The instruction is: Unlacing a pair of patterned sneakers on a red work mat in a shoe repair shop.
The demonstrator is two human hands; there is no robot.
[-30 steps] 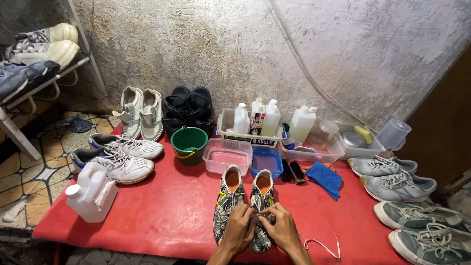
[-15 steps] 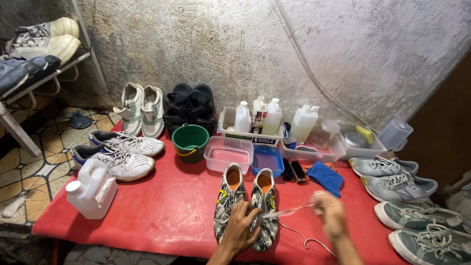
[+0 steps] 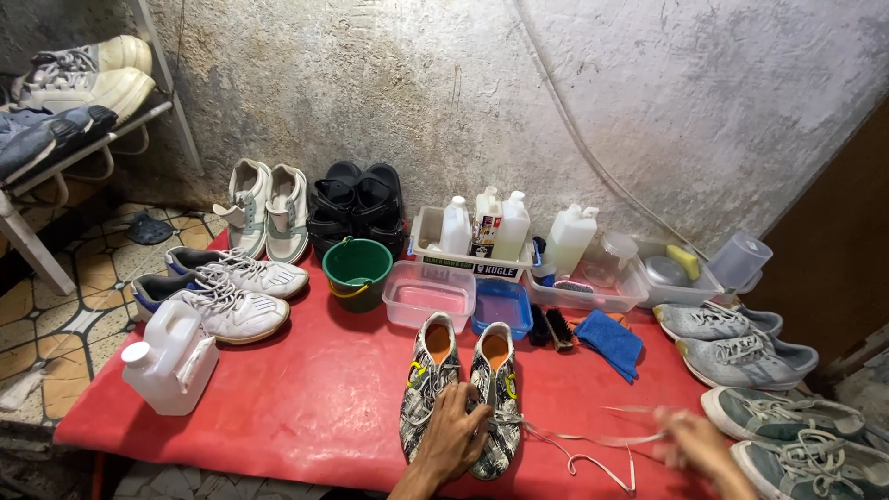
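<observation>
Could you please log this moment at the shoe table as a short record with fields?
surface: red table cover
left hand: left hand pressed on the patterned shoes
right hand: right hand, blurred, grips a white lace that runs to the right shoe of the pair
behind the pair: clear tub, blue tub, green bucket
right of the pair: brushes, blue cloth
left edge: white jug

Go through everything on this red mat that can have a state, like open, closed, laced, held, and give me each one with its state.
Patterned shoes: side by side, right one partly unlaced.
Lace: stretched from the shoe to the right hand.
Left hand: pressing on the shoes.
Right hand: blurred, gripping the lace.
Green bucket: upright, open.
Clear tub: lidless.
White jug: capped.
Brush: lying unused.
</observation>
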